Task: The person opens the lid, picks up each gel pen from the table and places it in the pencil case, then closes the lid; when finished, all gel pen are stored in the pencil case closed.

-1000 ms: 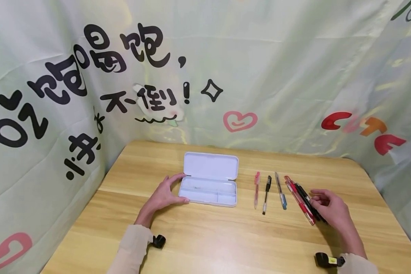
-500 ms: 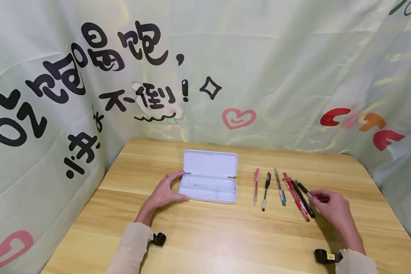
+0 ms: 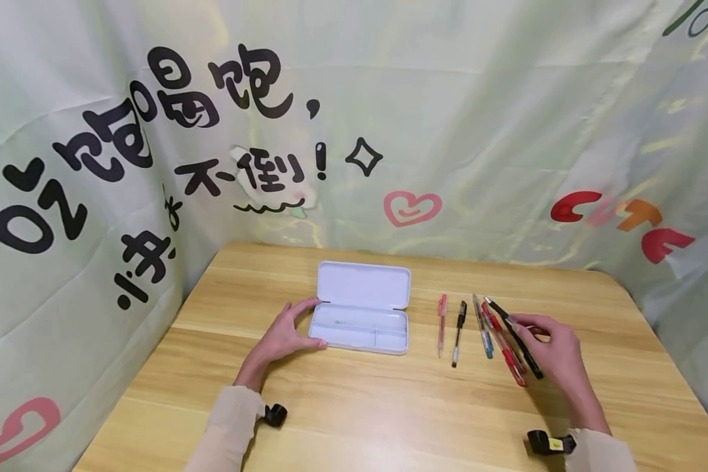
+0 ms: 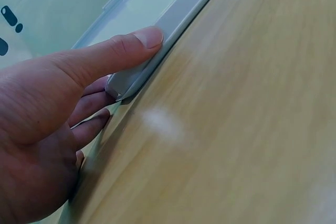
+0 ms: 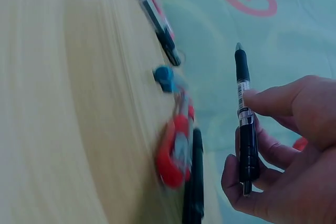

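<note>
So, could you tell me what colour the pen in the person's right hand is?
Black; the pen held by the right hand shows best in the right wrist view.

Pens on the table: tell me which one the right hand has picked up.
The black pen, pinched by the right hand and raised off the wooden table. The pink pen, the black-capped pen, the blue-tipped pen and the red pens lie flat.

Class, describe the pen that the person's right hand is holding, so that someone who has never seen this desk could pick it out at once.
Start at the open white pencil case on the wooden table and follow the row of pens to its right end, where the right hand is. The black pen is pinched in its fingers, lifted off the table, unlike the red pens beside it.
</note>
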Demonstrator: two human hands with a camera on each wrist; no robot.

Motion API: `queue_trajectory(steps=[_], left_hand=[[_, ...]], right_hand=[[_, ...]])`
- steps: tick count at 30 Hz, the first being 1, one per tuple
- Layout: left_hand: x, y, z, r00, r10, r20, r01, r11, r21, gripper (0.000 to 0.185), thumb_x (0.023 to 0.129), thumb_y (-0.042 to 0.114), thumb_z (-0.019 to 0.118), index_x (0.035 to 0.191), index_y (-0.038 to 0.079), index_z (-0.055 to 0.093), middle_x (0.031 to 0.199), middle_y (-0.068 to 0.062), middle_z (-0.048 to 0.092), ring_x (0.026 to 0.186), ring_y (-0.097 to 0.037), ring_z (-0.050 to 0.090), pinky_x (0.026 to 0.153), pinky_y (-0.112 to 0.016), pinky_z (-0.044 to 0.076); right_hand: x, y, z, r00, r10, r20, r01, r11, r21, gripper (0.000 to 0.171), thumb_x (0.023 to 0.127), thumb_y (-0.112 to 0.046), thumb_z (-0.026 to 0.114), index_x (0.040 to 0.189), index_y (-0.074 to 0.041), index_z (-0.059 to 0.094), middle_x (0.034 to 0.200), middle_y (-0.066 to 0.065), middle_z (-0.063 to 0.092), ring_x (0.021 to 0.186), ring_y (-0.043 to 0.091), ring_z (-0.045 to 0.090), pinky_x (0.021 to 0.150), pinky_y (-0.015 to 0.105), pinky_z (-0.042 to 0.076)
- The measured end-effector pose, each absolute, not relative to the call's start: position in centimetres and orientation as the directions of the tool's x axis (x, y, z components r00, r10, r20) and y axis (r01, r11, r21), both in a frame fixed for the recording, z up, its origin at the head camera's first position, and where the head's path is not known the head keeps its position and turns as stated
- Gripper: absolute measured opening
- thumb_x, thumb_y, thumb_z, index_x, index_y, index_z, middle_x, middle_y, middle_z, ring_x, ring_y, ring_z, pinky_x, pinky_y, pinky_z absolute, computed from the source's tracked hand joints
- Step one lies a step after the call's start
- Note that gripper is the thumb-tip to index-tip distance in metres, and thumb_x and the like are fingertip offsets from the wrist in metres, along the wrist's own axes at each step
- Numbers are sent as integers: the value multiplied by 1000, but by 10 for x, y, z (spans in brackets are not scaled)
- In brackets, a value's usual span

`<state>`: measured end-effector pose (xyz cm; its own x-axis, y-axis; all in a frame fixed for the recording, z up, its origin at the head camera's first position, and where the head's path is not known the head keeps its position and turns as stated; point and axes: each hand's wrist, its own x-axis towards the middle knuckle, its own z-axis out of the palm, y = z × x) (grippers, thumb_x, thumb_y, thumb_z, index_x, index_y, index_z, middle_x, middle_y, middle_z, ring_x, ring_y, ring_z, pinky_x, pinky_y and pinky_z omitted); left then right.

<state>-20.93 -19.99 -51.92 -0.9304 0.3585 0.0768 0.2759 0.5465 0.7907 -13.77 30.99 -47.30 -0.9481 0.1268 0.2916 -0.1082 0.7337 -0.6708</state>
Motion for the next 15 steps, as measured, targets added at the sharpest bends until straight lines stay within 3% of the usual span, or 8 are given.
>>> queue_trajectory(steps=[6, 15], left_hand=[[-208, -201, -522, -931, 358, 75, 273, 543, 794, 92, 74, 35, 94, 152, 15, 49, 157, -12, 46, 149, -38, 32, 123, -62, 3], [-210, -201, -521, -924, 371, 92, 295, 537, 791, 92, 74, 34, 94, 151, 11, 50, 157, -14, 45, 149, -36, 34, 124, -58, 3]], right_hand=[[-142, 288, -474, -950, 101, 296, -136, 718, -682, 20, 100, -15, 69, 116, -5, 77, 111, 17, 72, 88, -11, 51, 65, 14, 46], [-157, 248, -474, -957, -7, 289, -231, 621, -749, 18, 100, -11, 68, 115, -6, 76, 107, 14, 71, 83, 11, 61, 59, 23, 52]])
